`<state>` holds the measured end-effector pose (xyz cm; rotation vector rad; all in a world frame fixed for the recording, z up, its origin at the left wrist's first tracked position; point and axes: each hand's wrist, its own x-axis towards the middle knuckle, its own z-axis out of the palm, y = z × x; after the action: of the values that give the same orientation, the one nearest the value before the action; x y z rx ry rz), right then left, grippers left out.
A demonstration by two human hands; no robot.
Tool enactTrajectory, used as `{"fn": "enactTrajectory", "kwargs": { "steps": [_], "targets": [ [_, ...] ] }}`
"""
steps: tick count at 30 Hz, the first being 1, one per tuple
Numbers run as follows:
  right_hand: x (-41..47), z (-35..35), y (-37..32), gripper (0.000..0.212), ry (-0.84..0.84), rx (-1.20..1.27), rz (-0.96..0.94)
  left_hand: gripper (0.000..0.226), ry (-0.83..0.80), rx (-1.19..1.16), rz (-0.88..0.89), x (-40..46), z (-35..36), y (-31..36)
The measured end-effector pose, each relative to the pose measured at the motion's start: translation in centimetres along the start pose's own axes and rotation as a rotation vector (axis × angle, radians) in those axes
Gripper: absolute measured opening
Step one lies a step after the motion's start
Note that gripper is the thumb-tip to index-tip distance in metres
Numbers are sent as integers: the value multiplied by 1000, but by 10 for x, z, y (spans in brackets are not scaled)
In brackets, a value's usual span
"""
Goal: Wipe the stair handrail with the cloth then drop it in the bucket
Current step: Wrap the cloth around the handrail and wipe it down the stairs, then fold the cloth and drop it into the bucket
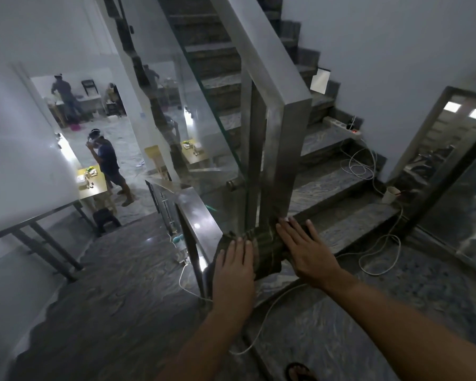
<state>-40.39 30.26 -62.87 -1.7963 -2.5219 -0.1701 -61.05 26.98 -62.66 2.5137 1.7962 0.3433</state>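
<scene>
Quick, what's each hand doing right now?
Left hand: open, flat on the cloth.
Right hand: open, flat on the cloth.

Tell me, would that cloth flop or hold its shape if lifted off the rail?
Probably flop: the cloth drapes over the handrail and bunches into folds under the left hand and right hand. It looks light, and on smooth metal may slide easily.

A dark cloth [261, 248] is pressed flat under the left hand [235, 264] and right hand [304, 250], near the steel handrail [280, 111] post.
</scene>
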Motion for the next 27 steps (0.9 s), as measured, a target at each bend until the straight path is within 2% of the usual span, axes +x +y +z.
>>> {"fn": "enactTrajectory", "kwargs": {
  "steps": [4,6,8,12,15,18,20,23,25,27],
  "targets": [
    [3,6,16,67,50,103,7,64,28,-38,89,17,2,3],
    [1,4,22,65,70,176,87,63,-10,-70,124,24,4,12],
    [-5,-1,30,52,64,238,212,61,-34,-135,164,33,2,27],
    [-31,-1,52,27,-127,249,393,56,-79,-102,290,58,-3,57],
    [-62,-5,65,27,-220,241,510,55,-234,46,442,76,-8,79],
    [-96,-16,82,26,-211,261,601,47,-411,92,524,86,-6,108],
    [-116,-26,95,20,-220,231,636,34,-491,-13,507,85,-6,127],
    [-137,-44,113,17,-283,198,707,24,-489,-213,485,81,-8,152],
    [-148,-58,129,17,-326,250,766,25,-471,-306,467,84,-9,167],
    [-159,-72,150,20,-321,384,856,26,-534,-363,419,95,-8,184]
  ]
}}
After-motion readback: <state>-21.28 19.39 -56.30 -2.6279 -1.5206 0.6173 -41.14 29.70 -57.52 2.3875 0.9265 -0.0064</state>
